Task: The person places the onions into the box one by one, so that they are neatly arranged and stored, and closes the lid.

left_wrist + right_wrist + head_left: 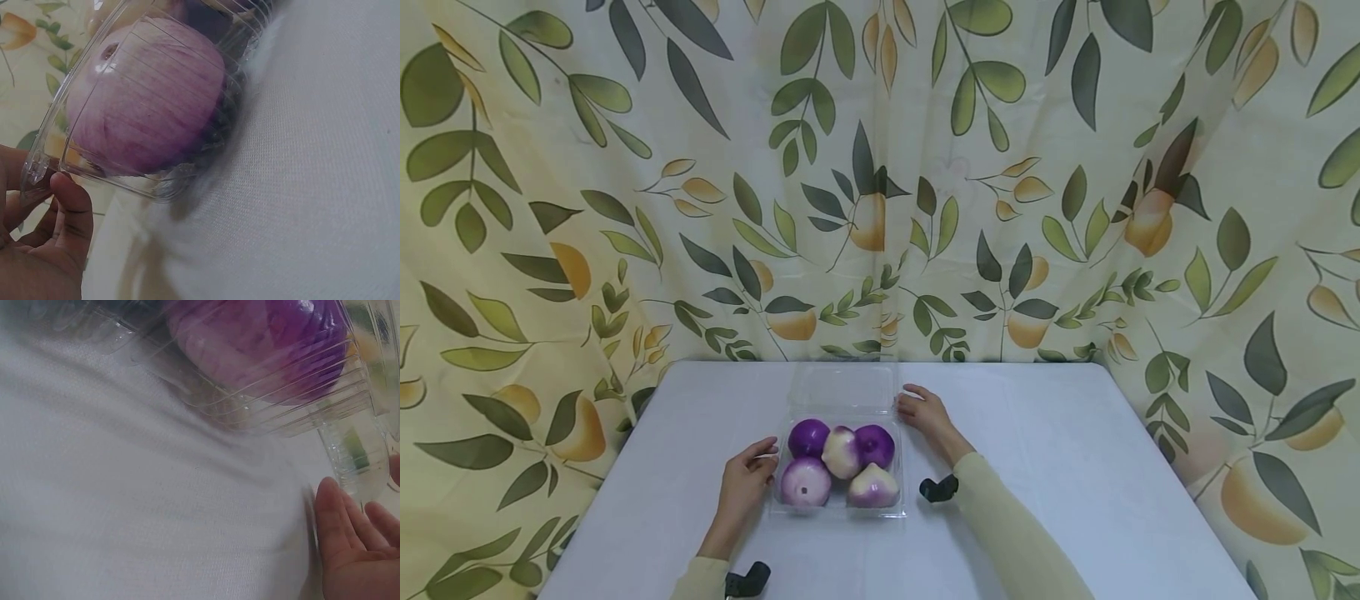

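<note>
A clear plastic clamshell box (841,510) stands on the table with its lid (842,390) folded back, away from me. Several purple onions fill its base; the pale front-left onion (806,482) shows closely in the left wrist view through the ribbed wall. My left hand (747,482) is at the box's left side, where thumb (74,200) and forefinger pinch the rim. At the lid's right edge is my right hand (927,412), its fingers loosely extended beside the plastic. Whether they touch the lid I cannot tell.
A white cloth covers the table (1030,417). Behind and around it hangs a leaf-patterned curtain (880,208). Black wrist-worn devices show at the left wrist (748,580) and right wrist (938,489).
</note>
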Demonstrator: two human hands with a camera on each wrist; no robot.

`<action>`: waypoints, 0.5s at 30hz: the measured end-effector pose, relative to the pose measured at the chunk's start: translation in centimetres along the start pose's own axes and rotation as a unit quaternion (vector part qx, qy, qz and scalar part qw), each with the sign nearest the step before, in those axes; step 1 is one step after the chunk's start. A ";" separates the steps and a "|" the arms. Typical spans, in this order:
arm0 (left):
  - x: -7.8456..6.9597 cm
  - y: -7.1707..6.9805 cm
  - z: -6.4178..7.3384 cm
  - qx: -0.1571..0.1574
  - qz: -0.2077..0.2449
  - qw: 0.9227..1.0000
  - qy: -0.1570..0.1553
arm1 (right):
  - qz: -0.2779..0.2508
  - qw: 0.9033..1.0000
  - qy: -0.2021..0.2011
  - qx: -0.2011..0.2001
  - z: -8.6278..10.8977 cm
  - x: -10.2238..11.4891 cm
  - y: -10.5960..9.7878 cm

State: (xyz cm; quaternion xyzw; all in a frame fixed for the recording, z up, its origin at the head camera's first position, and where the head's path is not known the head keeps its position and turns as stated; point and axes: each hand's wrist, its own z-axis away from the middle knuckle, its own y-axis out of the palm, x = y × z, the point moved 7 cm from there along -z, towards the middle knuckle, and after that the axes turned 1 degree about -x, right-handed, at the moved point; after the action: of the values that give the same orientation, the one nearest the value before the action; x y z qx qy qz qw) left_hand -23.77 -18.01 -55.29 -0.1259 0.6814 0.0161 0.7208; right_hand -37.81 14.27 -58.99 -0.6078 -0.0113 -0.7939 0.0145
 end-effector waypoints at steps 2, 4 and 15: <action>0.7 0.0 -0.3 -0.003 -0.002 1.000 0.001 | 0.000 1.000 0.004 0.004 0.0 -0.1 0.0; 1.3 0.0 -0.6 -0.008 -0.009 1.000 0.005 | -0.003 1.000 0.004 0.009 0.0 0.0 0.0; 1.3 0.0 -0.5 -0.020 -0.015 1.000 0.019 | 0.000 1.000 -0.003 0.020 0.2 0.4 0.3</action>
State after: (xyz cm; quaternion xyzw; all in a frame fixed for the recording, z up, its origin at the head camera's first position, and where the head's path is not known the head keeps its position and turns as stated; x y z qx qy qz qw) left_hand -24.14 -18.35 -56.63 -0.1507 0.6925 0.0164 0.7053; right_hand -37.72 14.02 -58.59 -0.6098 -0.0268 -0.7917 0.0264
